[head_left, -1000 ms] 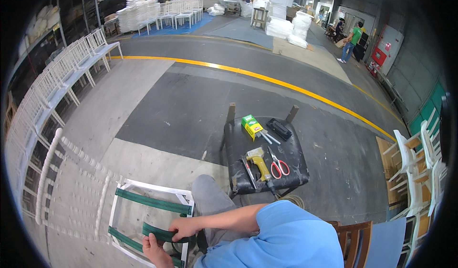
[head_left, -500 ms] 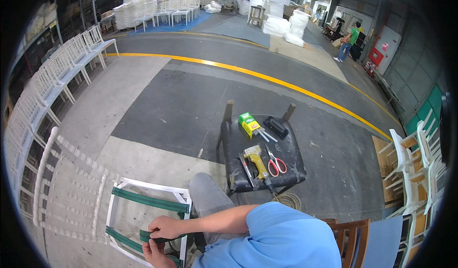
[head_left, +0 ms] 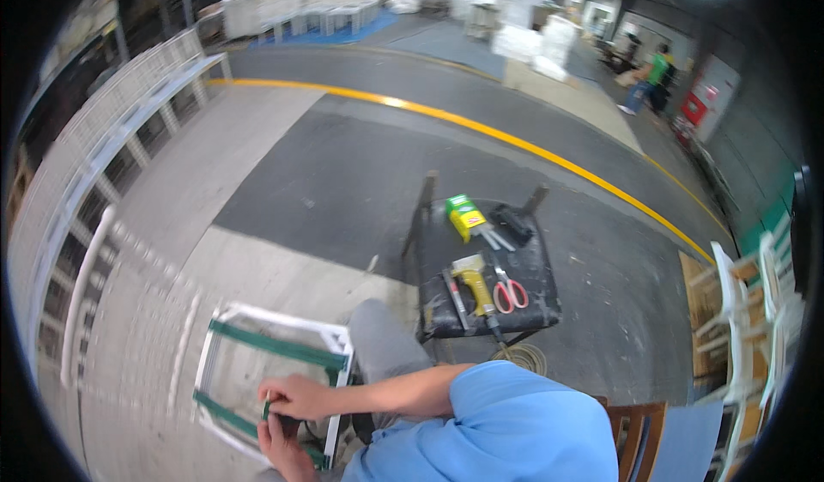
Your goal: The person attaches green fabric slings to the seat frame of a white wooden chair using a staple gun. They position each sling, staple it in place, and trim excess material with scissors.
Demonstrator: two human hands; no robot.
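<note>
A white chair seat frame with green webbing straps across it lies at the lower left, in front of my knee. My right hand reaches across from the blue sleeve and pinches a green strap end at the frame's near side. My left hand comes up from the bottom edge just below it and grips the same strap. Both hands are closed on the strap, almost touching each other.
A dark padded stool to my right holds a yellow staple gun, red-handled scissors, a green-and-yellow box and a black tool. White chairs line the left side and right edge. A person in green stands far off.
My right hand has slid left along the frame toward the strap end, meeting my left hand. The view has swung slightly; the frame and stool stay put.
</note>
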